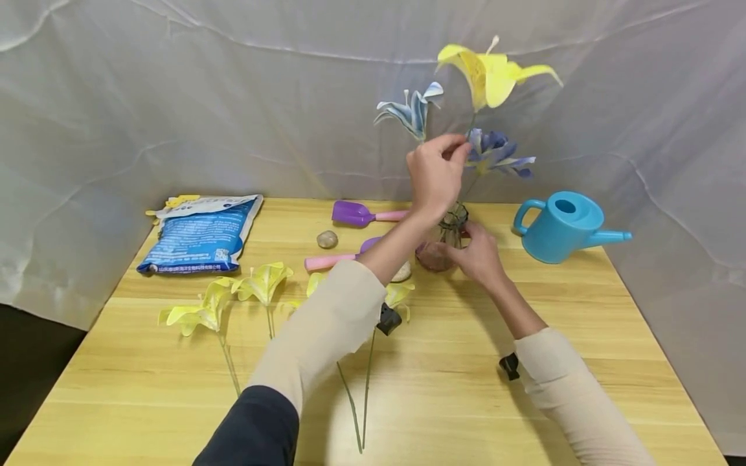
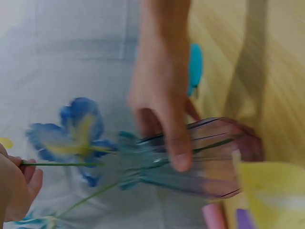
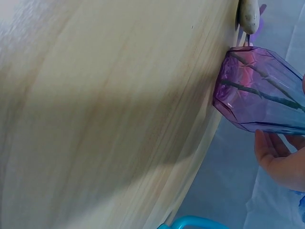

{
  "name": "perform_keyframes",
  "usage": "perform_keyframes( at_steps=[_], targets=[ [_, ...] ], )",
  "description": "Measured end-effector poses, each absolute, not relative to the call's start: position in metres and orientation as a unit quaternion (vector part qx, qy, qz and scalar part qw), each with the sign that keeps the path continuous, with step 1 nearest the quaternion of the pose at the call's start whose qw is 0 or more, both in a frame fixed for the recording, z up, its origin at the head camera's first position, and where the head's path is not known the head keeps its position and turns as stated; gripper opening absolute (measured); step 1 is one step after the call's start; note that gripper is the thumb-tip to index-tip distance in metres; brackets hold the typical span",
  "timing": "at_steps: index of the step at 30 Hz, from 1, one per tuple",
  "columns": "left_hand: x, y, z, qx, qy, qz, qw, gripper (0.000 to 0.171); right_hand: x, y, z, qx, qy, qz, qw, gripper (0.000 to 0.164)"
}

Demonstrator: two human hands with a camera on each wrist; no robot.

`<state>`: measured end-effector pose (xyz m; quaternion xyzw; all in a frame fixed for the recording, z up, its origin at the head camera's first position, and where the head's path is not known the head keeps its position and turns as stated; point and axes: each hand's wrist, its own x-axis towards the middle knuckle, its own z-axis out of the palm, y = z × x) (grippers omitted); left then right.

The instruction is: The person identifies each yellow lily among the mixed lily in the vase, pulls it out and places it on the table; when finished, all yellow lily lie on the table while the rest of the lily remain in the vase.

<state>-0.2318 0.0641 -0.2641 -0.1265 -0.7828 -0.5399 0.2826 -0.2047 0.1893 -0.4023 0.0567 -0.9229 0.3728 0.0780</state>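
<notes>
In the head view my left hand [image 1: 437, 173] pinches the thin green stem of a yellow artificial lily [image 1: 489, 74], holding it high over the vase. My right hand [image 1: 480, 255] grips the side of a faceted glass vase [image 1: 434, 256], purple at its base and teal toward its neck. A pale blue flower [image 1: 416, 111] and a dark blue flower [image 1: 494, 152] rise from the vase. The left wrist view shows the lily's green stem [image 2: 66, 164] between my left fingertips, its end close to the vase mouth. Two stems [image 3: 259, 93] stand inside the vase in the right wrist view.
Several yellow lilies [image 1: 265, 283] lie at the front left, partly under my left sleeve. Behind are a blue packet [image 1: 195, 236], a stone [image 1: 327, 239] and purple shovels [image 1: 351, 213] with pink handles. A blue watering can [image 1: 562, 226] stands right of the vase.
</notes>
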Motion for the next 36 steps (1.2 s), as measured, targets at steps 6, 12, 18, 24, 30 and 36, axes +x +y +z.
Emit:
perform_keyframes(
  at_steps=[6, 12, 18, 24, 30, 36],
  targets=[
    [-0.219, 0.049, -0.237, -0.167, -0.72, -0.595, 0.317, 0.013, -0.205, 0.191, -0.403, 0.077, -0.916, 0.382, 0.092, 0.052],
    [-0.171, 0.018, -0.212, -0.214, -0.691, -0.642, 0.252, 0.014, -0.206, 0.189, -0.402, 0.09, -0.911, 0.387, 0.113, 0.05],
    [-0.117, -0.023, -0.216, -0.244, -0.727, -0.633, 0.106, 0.018, -0.209, 0.187, -0.402, 0.069, -0.916, 0.385, 0.09, 0.059],
    [-0.091, -0.052, -0.267, -0.245, -0.747, -0.616, -0.053, 0.016, -0.21, 0.184, -0.402, 0.092, -0.911, 0.389, 0.103, 0.061],
    [-0.073, -0.057, -0.331, -0.244, -0.757, -0.584, -0.164, 0.009, -0.212, 0.188, -0.399, 0.13, -0.912, 0.37, 0.125, 0.035],
    [-0.057, -0.049, -0.375, -0.227, -0.728, -0.588, -0.27, 0.01, -0.217, 0.189, -0.395, 0.116, -0.915, 0.382, 0.063, 0.061]
  ],
)
